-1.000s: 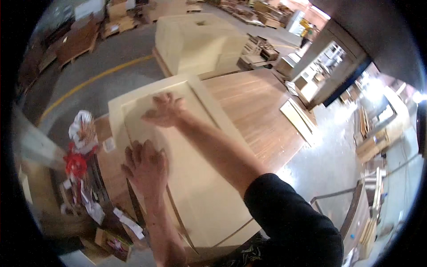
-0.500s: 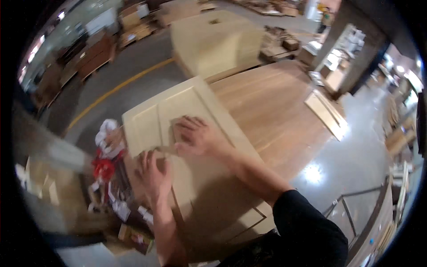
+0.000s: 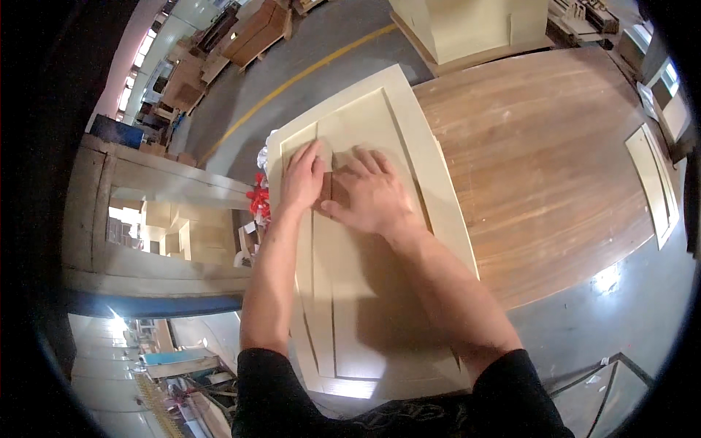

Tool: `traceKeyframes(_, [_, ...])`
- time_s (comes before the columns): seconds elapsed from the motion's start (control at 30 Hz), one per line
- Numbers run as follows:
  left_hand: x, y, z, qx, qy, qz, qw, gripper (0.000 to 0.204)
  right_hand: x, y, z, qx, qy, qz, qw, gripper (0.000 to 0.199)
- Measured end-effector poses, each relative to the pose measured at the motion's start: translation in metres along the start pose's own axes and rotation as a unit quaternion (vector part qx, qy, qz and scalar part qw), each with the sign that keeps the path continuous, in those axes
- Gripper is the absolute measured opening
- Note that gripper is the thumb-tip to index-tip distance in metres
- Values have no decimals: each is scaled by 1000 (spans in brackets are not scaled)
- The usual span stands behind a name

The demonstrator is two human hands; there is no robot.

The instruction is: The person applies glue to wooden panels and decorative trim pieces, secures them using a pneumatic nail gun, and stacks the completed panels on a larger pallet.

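A cream panel door with recessed grooves lies flat below me. My left hand rests on its left part, fingers stretched along a groove beside the raised border. Just to the right, my right hand is laid over a flat brown piece that looks like sandpaper or a sanding pad. Its edge shows beside the thumb and fingers; the rest is hidden under the palm. Both forearms cross the door from the lower edge.
A broad brown wooden board lies right of the door, with a narrow cream panel at its far end. Behind stands a cream stack on a pallet. Red and white cloth-like material sits by the door's left edge.
My left hand has moved up from the door's left edge onto its face, closer to the right hand. The view has turned, and the brown piece shows more plainly now.
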State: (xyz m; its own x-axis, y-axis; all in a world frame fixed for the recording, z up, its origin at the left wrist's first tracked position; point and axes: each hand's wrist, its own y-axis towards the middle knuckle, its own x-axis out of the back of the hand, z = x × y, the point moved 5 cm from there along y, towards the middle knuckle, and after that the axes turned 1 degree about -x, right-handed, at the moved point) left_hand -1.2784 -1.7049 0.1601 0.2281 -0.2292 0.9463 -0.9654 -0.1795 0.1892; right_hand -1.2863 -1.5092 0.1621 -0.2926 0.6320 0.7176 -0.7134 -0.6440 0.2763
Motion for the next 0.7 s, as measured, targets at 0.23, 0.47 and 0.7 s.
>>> traceKeyframes(0.23, [-14, 53, 2, 112, 66, 75, 989, 51, 9, 2, -13, -18, 54, -14, 998, 57])
traceKeyframes(0.47, [-17, 70, 1, 90, 148, 130, 976, 53, -4, 8, -22, -30, 65, -31, 997, 57])
traceKeyframes(0.7, [-12, 61, -3, 86, 168, 83, 979, 50, -3, 12, -11, -8, 55, -40, 998, 51])
